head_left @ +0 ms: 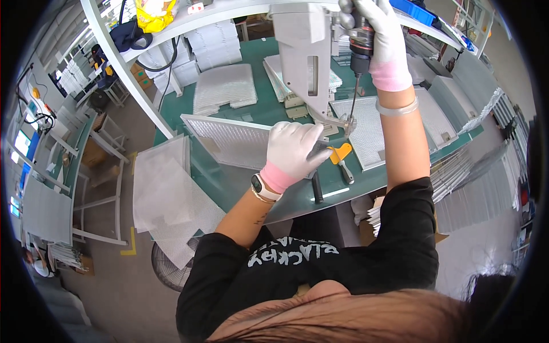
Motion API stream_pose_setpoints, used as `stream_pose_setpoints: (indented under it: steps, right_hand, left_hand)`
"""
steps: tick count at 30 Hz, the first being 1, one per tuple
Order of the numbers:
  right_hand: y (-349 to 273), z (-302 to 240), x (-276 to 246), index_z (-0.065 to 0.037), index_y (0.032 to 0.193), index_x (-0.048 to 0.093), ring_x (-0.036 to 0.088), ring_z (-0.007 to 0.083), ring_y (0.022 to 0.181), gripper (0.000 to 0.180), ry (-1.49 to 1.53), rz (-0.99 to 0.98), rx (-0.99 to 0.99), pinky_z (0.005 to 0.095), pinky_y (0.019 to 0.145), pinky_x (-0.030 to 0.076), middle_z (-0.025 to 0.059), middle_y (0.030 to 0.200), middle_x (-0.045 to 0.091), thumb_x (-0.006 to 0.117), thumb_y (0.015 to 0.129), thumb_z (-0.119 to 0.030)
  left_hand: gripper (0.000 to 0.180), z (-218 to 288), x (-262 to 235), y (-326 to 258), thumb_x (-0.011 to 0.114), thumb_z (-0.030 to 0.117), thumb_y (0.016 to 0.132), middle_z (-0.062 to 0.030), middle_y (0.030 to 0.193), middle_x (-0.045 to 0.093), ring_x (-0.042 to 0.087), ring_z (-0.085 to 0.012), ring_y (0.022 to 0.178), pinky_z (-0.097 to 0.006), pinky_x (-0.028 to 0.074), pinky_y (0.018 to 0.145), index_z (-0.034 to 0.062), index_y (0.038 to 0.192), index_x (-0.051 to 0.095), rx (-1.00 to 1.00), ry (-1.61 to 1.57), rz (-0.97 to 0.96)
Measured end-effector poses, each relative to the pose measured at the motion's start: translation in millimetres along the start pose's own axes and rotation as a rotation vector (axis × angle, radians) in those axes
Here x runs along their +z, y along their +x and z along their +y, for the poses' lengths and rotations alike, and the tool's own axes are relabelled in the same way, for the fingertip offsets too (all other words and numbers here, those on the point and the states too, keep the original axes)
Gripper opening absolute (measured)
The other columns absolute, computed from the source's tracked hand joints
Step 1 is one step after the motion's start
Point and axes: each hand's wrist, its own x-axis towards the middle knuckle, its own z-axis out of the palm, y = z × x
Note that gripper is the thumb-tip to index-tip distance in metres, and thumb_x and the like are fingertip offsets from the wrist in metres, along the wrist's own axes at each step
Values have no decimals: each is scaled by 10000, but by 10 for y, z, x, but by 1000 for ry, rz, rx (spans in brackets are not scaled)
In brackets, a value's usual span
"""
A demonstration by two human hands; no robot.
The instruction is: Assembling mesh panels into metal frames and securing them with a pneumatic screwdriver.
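My right hand [382, 43], in a white glove with a pink cuff, is raised and wrapped round an electric screwdriver [361, 51]. Its long thin shaft points down beside a grey machine arm [297, 51], ending near the arm's lower tip. My left hand [293, 150], gloved the same way, is closed on the right end of a framed, textured panel [229, 138] that stands tilted on the table. Its fingertips are partly hidden. Just right of this hand lie a yellow scraper [341, 153] and a dark-handled tool [317, 187].
Another framed panel [369, 137] lies flat on the green table [257, 203]. Textured sheets [226, 86] are stacked at the back, and loose sheets [163, 177] overhang the left edge. A white shelf [229, 14] spans above. A fan [171, 266] stands below left.
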Motion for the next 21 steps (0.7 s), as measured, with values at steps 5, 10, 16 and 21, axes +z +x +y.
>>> stream_pose_setpoints:
  steps: [5,10,16,21]
  right_hand:
    - [229,-151,787,-25,1275,478,614,129,839,389,-980,692,556,227,717,502,50,990,610,597,922,-135]
    - [12,-192,374,38,1470,261,328,276,1376,692,-1429,344,211,356,1141,240,212,1459,374,614,897,-122]
    - [-484,-257,201,-4,1378,419,545,193,1146,493,-1574,324,19,337,992,446,123,1261,532,580,913,-38]
    - [-1377,-531,490,-8,1246,543,519,292,1175,432,-1782,231,74,381,1015,404,158,1219,561,582,819,48]
  left_hand:
    - [485,78,-37,-28,806,359,622,-15,809,632,586,-222,749,-393,404,745,104,991,621,-41,106,-20]
    - [245,129,42,-58,786,264,603,3,625,518,508,-219,620,-381,370,670,138,696,597,-57,170,158]
    - [191,35,-321,-205,720,186,577,27,594,471,478,-205,576,-358,355,585,171,606,532,111,35,217]
    - [255,-415,-1403,-493,546,214,921,21,611,476,460,-121,650,-317,384,658,124,685,511,26,-574,981]
